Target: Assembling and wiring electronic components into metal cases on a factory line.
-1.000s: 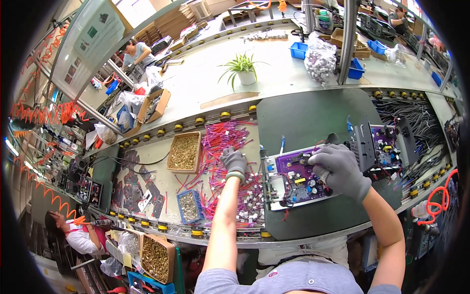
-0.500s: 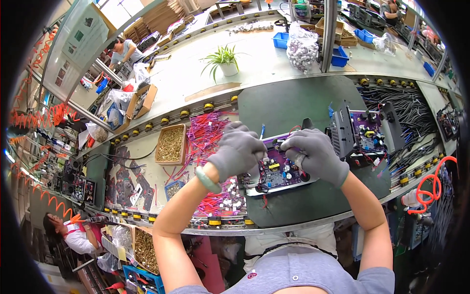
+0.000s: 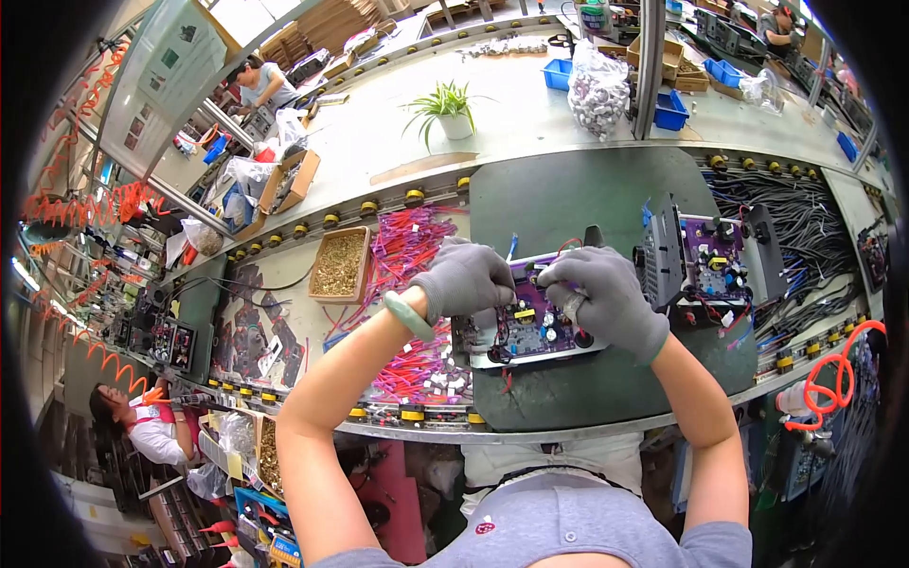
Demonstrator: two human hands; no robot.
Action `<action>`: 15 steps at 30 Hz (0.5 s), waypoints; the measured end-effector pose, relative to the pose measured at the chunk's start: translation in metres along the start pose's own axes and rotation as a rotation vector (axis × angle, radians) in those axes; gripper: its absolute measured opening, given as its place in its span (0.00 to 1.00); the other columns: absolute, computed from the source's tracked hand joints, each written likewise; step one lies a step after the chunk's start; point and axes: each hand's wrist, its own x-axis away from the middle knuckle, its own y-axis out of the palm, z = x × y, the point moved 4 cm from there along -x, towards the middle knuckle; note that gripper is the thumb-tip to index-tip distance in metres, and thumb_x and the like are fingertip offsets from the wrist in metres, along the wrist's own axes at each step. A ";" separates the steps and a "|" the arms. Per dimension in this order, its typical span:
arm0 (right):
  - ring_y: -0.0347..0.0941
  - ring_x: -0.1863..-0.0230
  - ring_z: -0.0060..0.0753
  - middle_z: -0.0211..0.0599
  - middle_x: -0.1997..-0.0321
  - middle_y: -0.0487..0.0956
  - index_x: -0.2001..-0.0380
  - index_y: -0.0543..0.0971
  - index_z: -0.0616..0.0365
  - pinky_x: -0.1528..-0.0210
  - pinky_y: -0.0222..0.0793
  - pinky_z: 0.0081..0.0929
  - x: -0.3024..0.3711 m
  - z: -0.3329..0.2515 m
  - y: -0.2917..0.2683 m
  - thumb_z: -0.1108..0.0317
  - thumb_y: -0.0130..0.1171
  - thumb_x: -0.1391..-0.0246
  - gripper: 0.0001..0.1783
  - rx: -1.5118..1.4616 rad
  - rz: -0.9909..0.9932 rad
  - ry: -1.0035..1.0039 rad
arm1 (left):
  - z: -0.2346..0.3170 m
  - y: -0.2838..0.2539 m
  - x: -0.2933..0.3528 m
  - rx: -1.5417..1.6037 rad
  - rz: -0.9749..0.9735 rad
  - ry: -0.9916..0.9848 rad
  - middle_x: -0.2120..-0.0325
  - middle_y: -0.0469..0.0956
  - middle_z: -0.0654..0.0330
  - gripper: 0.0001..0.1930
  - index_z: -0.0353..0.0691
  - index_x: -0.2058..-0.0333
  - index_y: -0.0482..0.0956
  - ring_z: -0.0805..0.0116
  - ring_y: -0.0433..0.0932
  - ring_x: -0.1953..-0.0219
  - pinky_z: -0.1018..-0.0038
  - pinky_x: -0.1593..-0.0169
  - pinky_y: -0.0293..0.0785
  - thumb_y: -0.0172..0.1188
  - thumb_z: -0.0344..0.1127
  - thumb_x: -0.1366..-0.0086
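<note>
In grey gloves, both my hands work over a purple circuit board, which is dense with small parts and sits in a shallow white-edged housing. My left hand is at the board's far left, thumb and fingers pinched together. Over the right side, my right hand curls closed, with its fingertips near the board's far edge. The gloves hide whatever the fingers hold. Next to my right hand stands a second unit, also with a purple board, between dark upright panels. A green mat lies under both units.
Red and purple wires lie in a heap at left, beside a box of small brass-coloured parts. Black cables fill the right side. An orange coiled hose hangs near right. A potted plant stands beyond. Other people work farther off.
The view has shifted slightly. My left wrist has moved forward, and the left fingers are pinched lower over the board. My right hand stays at nearly the same place, still curled.
</note>
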 end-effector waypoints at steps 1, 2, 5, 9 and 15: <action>0.78 0.64 0.44 0.37 0.69 0.82 0.68 0.83 0.53 0.59 0.70 0.38 -0.001 0.002 0.001 0.70 0.65 0.52 0.06 -0.003 0.002 -0.004 | 0.001 0.000 -0.002 -0.020 -0.022 -0.006 0.71 0.85 0.60 0.11 0.49 0.67 0.89 0.62 0.81 0.64 0.67 0.46 0.66 0.64 0.45 0.44; 0.78 0.63 0.44 0.37 0.69 0.82 0.68 0.83 0.53 0.58 0.70 0.38 0.000 0.003 0.002 0.70 0.65 0.52 0.06 -0.008 -0.003 -0.007 | 0.003 -0.001 -0.003 -0.028 -0.065 -0.017 0.72 0.85 0.60 0.11 0.49 0.66 0.89 0.62 0.81 0.64 0.67 0.45 0.66 0.64 0.45 0.44; 0.78 0.63 0.43 0.37 0.68 0.82 0.68 0.83 0.53 0.57 0.69 0.38 0.002 0.000 0.002 0.70 0.66 0.52 0.05 -0.012 -0.006 -0.019 | 0.000 0.000 -0.004 0.032 -0.150 -0.001 0.72 0.85 0.60 0.12 0.49 0.66 0.89 0.62 0.81 0.64 0.67 0.45 0.66 0.64 0.46 0.43; 0.78 0.62 0.42 0.35 0.68 0.81 0.68 0.83 0.53 0.56 0.69 0.39 0.003 0.002 0.004 0.69 0.66 0.51 0.06 -0.032 -0.034 -0.018 | -0.002 -0.007 -0.015 0.136 -0.330 -0.078 0.73 0.85 0.59 0.13 0.49 0.66 0.89 0.62 0.81 0.65 0.67 0.45 0.66 0.64 0.49 0.43; 0.77 0.61 0.44 0.36 0.68 0.81 0.68 0.83 0.52 0.54 0.68 0.38 0.002 -0.001 0.001 0.69 0.67 0.53 0.07 -0.079 -0.048 0.000 | 0.008 -0.015 -0.022 -0.405 -0.428 -0.132 0.70 0.84 0.58 0.19 0.47 0.67 0.87 0.57 0.82 0.61 0.58 0.43 0.63 0.63 0.57 0.43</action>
